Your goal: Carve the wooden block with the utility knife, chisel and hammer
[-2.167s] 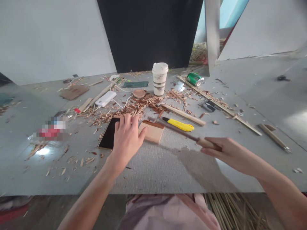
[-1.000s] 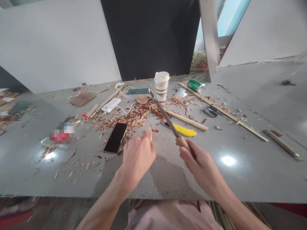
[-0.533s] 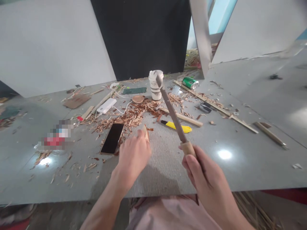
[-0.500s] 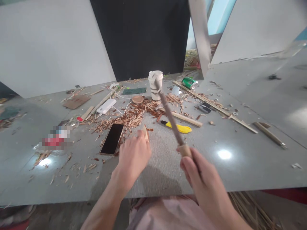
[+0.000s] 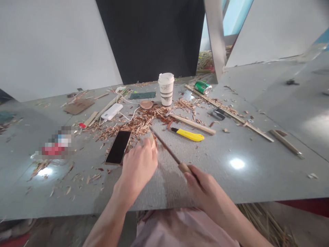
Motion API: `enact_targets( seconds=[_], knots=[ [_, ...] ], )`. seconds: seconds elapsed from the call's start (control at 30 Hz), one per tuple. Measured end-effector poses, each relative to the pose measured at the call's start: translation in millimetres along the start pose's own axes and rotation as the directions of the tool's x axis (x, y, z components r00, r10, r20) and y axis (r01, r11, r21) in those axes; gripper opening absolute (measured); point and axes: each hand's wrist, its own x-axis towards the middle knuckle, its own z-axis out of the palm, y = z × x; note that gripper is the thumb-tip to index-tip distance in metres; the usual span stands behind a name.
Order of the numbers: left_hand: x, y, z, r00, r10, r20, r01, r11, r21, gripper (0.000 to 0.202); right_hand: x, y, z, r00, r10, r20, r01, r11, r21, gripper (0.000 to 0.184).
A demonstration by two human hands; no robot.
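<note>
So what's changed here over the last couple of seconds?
The left hand picked the flat wood block up off the table and now stands it on edge. The right hand swung the file upward, then lowered it against the block. The phone, cup and yellow knife are unmoved.

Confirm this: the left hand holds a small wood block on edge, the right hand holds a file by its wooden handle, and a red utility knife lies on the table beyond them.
One detail is wrong: the utility knife is yellow, not red, as the head view shows. The rest stands: the left hand holds the wood block on edge, the right hand grips the file by its wooden handle, and the knife lies on the table beyond them.
</note>
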Motion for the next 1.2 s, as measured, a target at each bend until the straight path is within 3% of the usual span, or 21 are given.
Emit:
enact_targets(
  seconds=[0.13,0.23,0.3,0.4,0.53,0.67,0.77,0.87,0.97,1.1,1.2],
  knots=[
    [-1,-23,0.6,0.998,0.008,-0.059,-0.017,0.985,-0.17,0.027,11,-10,-27,0.991,-0.035,-0.131,0.031,0.999,-0.031,0.043],
    [-5,-41,4.2,0.991,0.062,-0.122,-0.107,0.907,-0.408,0.027,42,-3,-55,0.962,-0.124,-0.243,0.059,0.965,-0.257,0.039],
    [-9,-49,6.2,0.981,0.118,-0.154,-0.182,0.837,-0.516,0.029,73,9,-76,0.931,-0.217,-0.295,0.059,0.884,-0.464,0.035],
    [-17,-53,6.8,0.962,0.192,-0.196,-0.272,0.766,-0.583,0.031,123,32,-109,0.896,-0.238,-0.376,-0.084,0.739,-0.668,0.034],
    [-25,-53,5.6,0.951,0.246,-0.19,-0.311,0.747,-0.587,0.025,172,65,-141,0.884,-0.298,-0.359,-0.08,0.661,-0.746,0.038],
    [-27,-54,5.1,0.952,0.269,-0.144,-0.304,0.795,-0.524,0.02,192,94,-150,0.901,-0.335,-0.274,0.002,0.636,-0.772,0.037],
    [-26,-54,4.6,0.951,0.287,-0.116,-0.308,0.844,-0.439,0.017,191,103,-153,0.878,-0.399,-0.264,0.071,0.654,-0.753,0.034],
    [-23,-51,5.1,0.949,0.301,-0.094,-0.315,0.904,-0.288,0.016,176,104,-171,0.863,-0.399,-0.31,0.047,0.674,-0.737,0.028],
    [-15,-49,6.2,0.958,0.271,-0.09,-0.278,0.958,-0.077,0.02,147,105,-207,0.854,-0.28,-0.439,-0.143,0.686,-0.713,0.03],
    [5,-47,5.0,0.962,0.26,-0.08,-0.248,0.959,0.139,0.033,98,112,-260,0.75,-0.039,-0.66,-0.477,0.66,-0.581,0.033],
    [22,-45,1.1,0.952,0.304,-0.026,-0.294,0.935,0.196,0.041,66,125,-284,0.687,0.115,-0.718,-0.622,0.605,-0.498,0.028]
  ],
)
